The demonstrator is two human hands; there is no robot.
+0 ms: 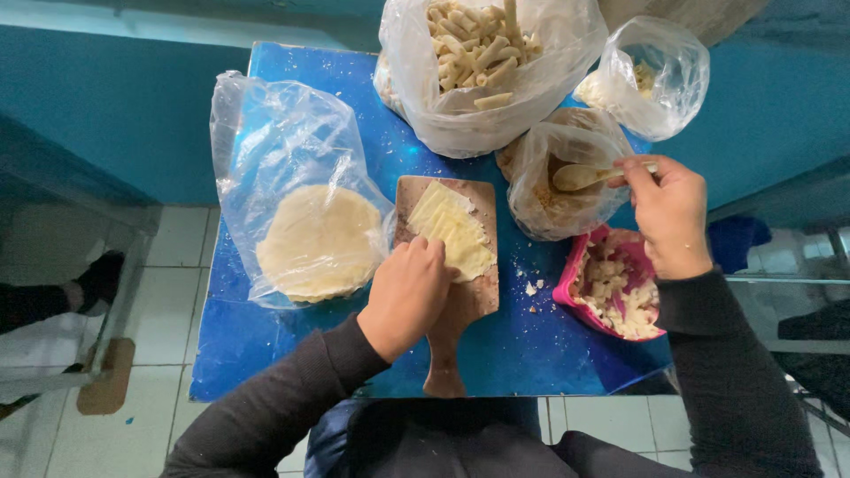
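Her left hand lies knuckles-up, fingers curled onto the folded dough on the wooden board. The right hand, wrist raised, pinches a wooden spoon over an open plastic bag.

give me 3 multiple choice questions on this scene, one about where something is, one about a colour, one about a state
1. Where does the left hand rest?
A. on the wooden board
B. in the pink bowl
C. on the floor

2. What colour is the table?
A. red
B. blue
C. white

3. What is the right hand doing with the wooden spoon?
A. holding it by the handle
B. leaving it flat on the table
C. snapping it in two

Answers: 1 A, its fingers lie on the folded dough on the board. 2 B, the bare top is blue. 3 A, the fingers pinch the handle while the spoon's bowl sits in a clear bag.
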